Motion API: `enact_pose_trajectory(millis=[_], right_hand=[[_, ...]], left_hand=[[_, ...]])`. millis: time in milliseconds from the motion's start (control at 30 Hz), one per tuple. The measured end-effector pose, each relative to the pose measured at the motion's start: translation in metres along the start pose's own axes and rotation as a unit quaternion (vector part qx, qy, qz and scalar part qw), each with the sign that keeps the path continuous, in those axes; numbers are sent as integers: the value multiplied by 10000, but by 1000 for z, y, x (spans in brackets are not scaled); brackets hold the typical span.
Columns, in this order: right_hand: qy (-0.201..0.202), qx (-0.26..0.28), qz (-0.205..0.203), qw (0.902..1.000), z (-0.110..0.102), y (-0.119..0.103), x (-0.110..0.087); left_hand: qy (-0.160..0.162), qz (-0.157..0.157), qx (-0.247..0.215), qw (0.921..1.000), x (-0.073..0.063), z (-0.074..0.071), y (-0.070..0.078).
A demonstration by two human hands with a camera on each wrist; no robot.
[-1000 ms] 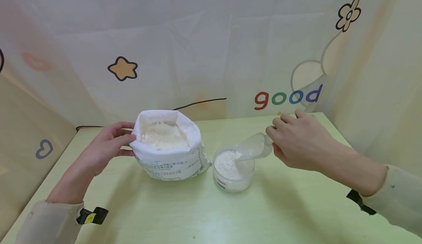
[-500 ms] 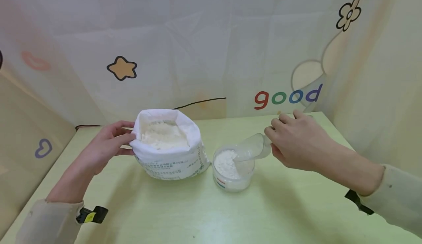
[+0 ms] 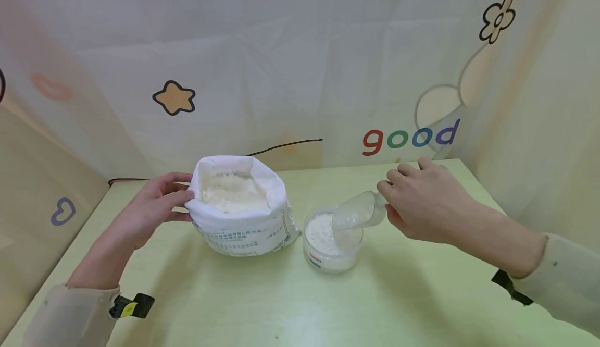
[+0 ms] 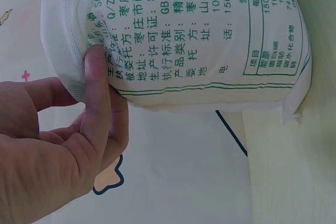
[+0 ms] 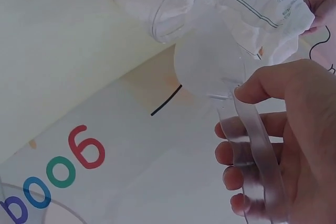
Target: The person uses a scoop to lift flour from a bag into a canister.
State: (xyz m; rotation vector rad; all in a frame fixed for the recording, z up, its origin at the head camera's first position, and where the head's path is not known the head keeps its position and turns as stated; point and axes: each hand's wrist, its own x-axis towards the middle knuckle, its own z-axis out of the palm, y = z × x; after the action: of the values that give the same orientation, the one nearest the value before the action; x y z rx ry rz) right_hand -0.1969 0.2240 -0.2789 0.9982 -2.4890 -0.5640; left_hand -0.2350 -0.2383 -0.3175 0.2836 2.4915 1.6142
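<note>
A white cloth flour bag (image 3: pixel 244 235) with green print stands rolled open on the table, flour (image 3: pixel 232 193) showing inside. My left hand (image 3: pixel 157 201) pinches its folded rim; in the left wrist view the thumb and fingers (image 4: pixel 97 93) lie on the cloth edge. Right of the bag stands a clear round tub (image 3: pixel 330 263), with white flour in it. My right hand (image 3: pixel 424 201) grips the handle of a clear plastic scoop (image 3: pixel 358 210), its mouth tipped down into the tub. The right wrist view shows fingers wrapped round the scoop's handle (image 5: pixel 252 166).
Both the bag and the tub rest on a pale green table (image 3: pixel 281 305). Behind it hangs a printed curtain (image 3: pixel 281 76) with a star and the word "good". The bag's lower right corner sits close beside the tub.
The scoop has turned slightly further over in the tub, and the flour at its lip no longer shows. My left hand and the bag hold their place.
</note>
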Motion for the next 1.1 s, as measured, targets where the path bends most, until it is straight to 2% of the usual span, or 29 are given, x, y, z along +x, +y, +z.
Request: enact_pose_trajectory(millis=[433, 833, 1100], right_hand=[[350, 631, 530, 9960, 15, 7, -19], [777, 1243, 969, 9844, 37, 6, -37], [474, 1693, 1444, 9738, 53, 8, -49]], left_hand=[[40, -6, -82, 10000, 0, 1, 0], [115, -77, -136, 9998, -2, 2, -1], [166, -99, -124, 9997, -1, 3, -1]])
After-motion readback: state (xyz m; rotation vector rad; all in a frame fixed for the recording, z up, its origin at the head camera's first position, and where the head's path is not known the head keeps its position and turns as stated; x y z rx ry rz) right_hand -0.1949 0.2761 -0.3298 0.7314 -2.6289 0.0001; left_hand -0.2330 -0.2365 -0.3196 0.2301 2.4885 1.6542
